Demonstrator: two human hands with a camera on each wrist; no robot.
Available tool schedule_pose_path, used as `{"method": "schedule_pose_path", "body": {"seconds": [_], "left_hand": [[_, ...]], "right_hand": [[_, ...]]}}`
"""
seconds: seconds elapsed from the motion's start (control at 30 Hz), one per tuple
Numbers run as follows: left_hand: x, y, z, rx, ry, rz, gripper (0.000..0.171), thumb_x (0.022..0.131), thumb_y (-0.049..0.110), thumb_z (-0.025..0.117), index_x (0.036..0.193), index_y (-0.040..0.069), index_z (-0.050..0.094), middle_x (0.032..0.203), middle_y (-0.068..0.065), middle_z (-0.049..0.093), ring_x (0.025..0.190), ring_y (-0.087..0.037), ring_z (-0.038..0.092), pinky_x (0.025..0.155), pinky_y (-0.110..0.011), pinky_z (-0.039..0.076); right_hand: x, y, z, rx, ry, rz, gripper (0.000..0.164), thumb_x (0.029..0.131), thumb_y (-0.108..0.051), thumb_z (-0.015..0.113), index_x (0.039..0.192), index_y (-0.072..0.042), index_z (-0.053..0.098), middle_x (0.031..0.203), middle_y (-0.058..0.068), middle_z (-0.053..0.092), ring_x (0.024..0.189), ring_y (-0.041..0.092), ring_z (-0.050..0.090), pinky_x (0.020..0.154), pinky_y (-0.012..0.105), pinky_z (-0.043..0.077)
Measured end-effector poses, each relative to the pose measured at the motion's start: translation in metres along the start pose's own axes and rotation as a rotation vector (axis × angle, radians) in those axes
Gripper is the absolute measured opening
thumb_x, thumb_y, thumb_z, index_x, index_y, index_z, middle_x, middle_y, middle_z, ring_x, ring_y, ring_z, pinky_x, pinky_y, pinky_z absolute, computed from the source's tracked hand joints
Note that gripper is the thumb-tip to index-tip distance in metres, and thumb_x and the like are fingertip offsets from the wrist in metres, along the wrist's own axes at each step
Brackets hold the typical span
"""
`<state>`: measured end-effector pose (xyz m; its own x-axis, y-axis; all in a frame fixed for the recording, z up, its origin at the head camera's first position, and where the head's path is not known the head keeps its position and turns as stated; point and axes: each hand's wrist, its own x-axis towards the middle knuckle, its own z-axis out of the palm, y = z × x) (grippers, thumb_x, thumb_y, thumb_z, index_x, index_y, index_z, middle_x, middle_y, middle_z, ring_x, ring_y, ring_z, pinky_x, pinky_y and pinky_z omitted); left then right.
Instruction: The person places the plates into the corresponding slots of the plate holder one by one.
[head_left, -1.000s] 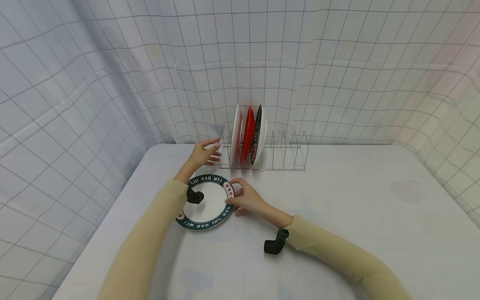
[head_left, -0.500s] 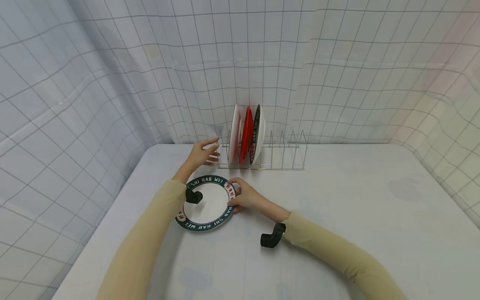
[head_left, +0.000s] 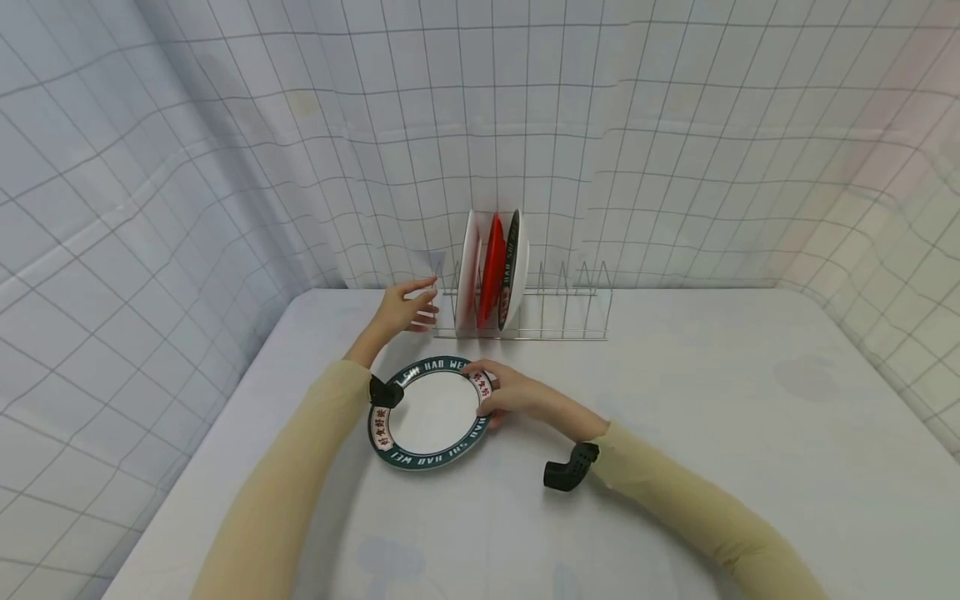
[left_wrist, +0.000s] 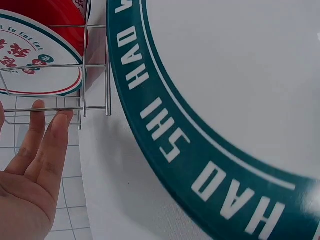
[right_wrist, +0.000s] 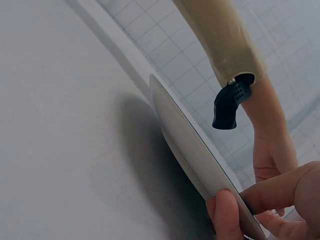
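Observation:
My right hand (head_left: 517, 397) pinches the right rim of a white plate (head_left: 435, 412) with a dark green lettered border. In the right wrist view that plate (right_wrist: 187, 145) is seen edge-on, tilted above the white tabletop, its shadow beneath it. At the left end of a wire dish rack (head_left: 566, 312), my left hand (head_left: 403, 308) has its fingers extended. The left wrist view shows the fingertips of this hand (left_wrist: 30, 185) at the rack's end wires. Upright in the rack stand a white plate (head_left: 467, 271), a red plate (head_left: 491, 271) and a green-rimmed plate (head_left: 517, 271).
Behind the rack hangs a white grid-patterned cloth (head_left: 675, 167), which also covers the sides. The white tabletop (head_left: 712, 400) stretches to the right of the rack and toward me. A black wrist camera (head_left: 386, 392) on the left forearm overlaps the held plate's left edge in the head view.
The right hand has carried the plate to the right and slightly toward me, and the plate's border lettering has turned a little. The left hand has stayed by the rack.

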<state>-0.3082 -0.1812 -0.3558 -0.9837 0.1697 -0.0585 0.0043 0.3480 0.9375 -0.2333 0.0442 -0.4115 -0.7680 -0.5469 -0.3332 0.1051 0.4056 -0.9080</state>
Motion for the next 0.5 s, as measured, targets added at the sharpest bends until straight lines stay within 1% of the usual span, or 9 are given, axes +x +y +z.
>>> {"method": "schedule_pose_path", "body": {"seconds": [0.13, 0.2, 0.27, 0.33, 0.43, 0.5], "left_hand": [[0.004, -0.004, -0.001, -0.007, 0.004, -0.003, 0.047, 0.101, 0.021, 0.05, 0.146, 0.009, 0.041, 0.12, -0.037, 0.058, 0.108, -0.054, 0.057, 0.08, -0.047, 0.059], [0.009, -0.01, -0.001, 0.003, 0.009, 0.004, 0.047, 0.101, 0.023, 0.05, 0.146, 0.011, 0.042, 0.12, -0.037, 0.059, 0.106, -0.051, 0.06, 0.078, -0.044, 0.059], [0.013, -0.016, -0.001, 0.015, 0.017, 0.012, 0.047, 0.101, 0.025, 0.051, 0.146, 0.013, 0.042, 0.12, -0.035, 0.06, 0.104, -0.048, 0.063, 0.076, -0.041, 0.06], [0.016, -0.021, -0.001, 0.03, 0.025, 0.019, 0.048, 0.101, 0.028, 0.051, 0.146, 0.015, 0.043, 0.119, -0.034, 0.06, 0.102, -0.045, 0.065, 0.073, -0.036, 0.061], [0.019, -0.026, -0.001, 0.041, 0.035, 0.028, 0.048, 0.101, 0.029, 0.051, 0.146, 0.015, 0.043, 0.119, -0.034, 0.061, 0.101, -0.045, 0.065, 0.07, -0.033, 0.061], [0.02, -0.027, -0.002, 0.045, 0.036, 0.033, 0.048, 0.101, 0.029, 0.05, 0.146, 0.014, 0.043, 0.118, -0.034, 0.061, 0.1, -0.045, 0.066, 0.068, -0.032, 0.061]], "right_hand": [[-0.005, 0.004, -0.007, -0.002, -0.019, 0.01, 0.065, 0.081, 0.005, 0.062, 0.14, -0.019, 0.048, 0.118, 0.018, 0.05, 0.057, 0.012, 0.057, 0.052, 0.019, 0.051], [-0.008, 0.007, -0.011, -0.011, -0.026, 0.011, 0.064, 0.081, 0.005, 0.061, 0.14, -0.018, 0.049, 0.127, 0.018, 0.045, 0.058, 0.012, 0.056, 0.052, 0.019, 0.051], [-0.01, 0.01, -0.015, -0.019, -0.034, 0.004, 0.063, 0.082, 0.004, 0.059, 0.14, -0.018, 0.049, 0.132, 0.018, 0.042, 0.059, 0.013, 0.056, 0.052, 0.019, 0.051], [-0.013, 0.014, -0.019, -0.019, -0.042, -0.005, 0.063, 0.082, 0.003, 0.059, 0.14, -0.018, 0.048, 0.128, 0.016, 0.045, 0.06, 0.013, 0.056, 0.052, 0.02, 0.051], [-0.017, 0.019, -0.024, -0.016, -0.051, -0.03, 0.058, 0.086, -0.001, 0.059, 0.141, -0.016, 0.048, 0.107, 0.011, 0.055, 0.061, 0.012, 0.056, 0.053, 0.02, 0.051], [-0.019, 0.022, -0.026, -0.018, -0.05, -0.05, 0.054, 0.088, -0.006, 0.059, 0.14, -0.015, 0.048, 0.095, 0.007, 0.056, 0.062, 0.011, 0.055, 0.055, 0.02, 0.052]]}}
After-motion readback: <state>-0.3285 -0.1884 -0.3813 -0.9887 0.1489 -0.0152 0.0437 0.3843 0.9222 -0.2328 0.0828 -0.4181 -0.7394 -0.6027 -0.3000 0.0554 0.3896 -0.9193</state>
